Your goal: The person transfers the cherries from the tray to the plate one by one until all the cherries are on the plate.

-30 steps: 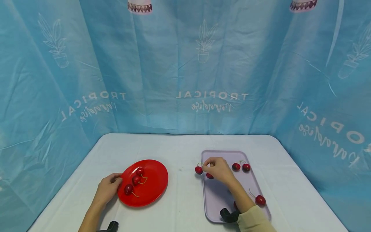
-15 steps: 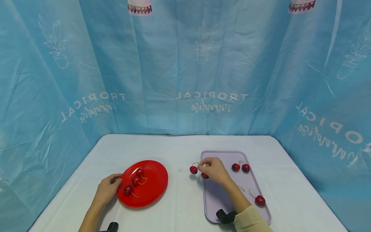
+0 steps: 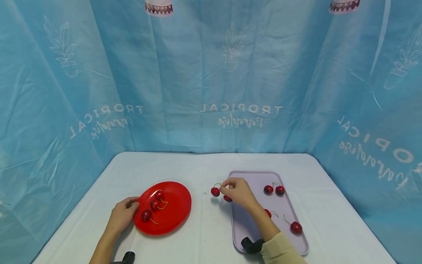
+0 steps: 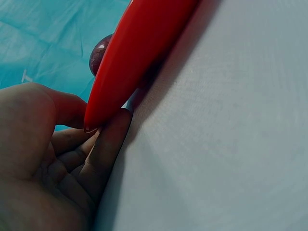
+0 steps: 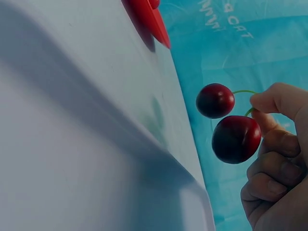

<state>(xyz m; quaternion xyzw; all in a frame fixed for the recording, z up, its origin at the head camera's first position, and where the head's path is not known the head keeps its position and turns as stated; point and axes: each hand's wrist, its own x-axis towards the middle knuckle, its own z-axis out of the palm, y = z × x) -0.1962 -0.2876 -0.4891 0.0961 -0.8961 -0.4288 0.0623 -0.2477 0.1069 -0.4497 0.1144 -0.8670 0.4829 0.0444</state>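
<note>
My right hand (image 3: 240, 192) pinches the green stems of a pair of dark red cherries (image 5: 236, 139) between thumb and forefinger. The pair hangs in the air at the left edge of the pale purple tray (image 3: 232, 223). My left hand (image 3: 122, 214) pinches the left rim of a red plate (image 3: 173, 220), its thumb above and fingers beneath in the left wrist view. That rim is raised off the table there. On the plate lie several cherries (image 3: 146, 215) with stems.
Toward the tray's back right sits a joined pair of cherries (image 3: 279, 190). A single cherry (image 3: 296, 228) lies at its front right, and another cherry (image 3: 267, 213) shows partly behind my right forearm. A white table (image 3: 204, 227) carries everything, with a blue curtain (image 3: 211, 73) behind.
My right hand has moved left, carrying the hanging cherries from over the tray's left edge toward the plate. My left hand and the plate have stayed in place.
</note>
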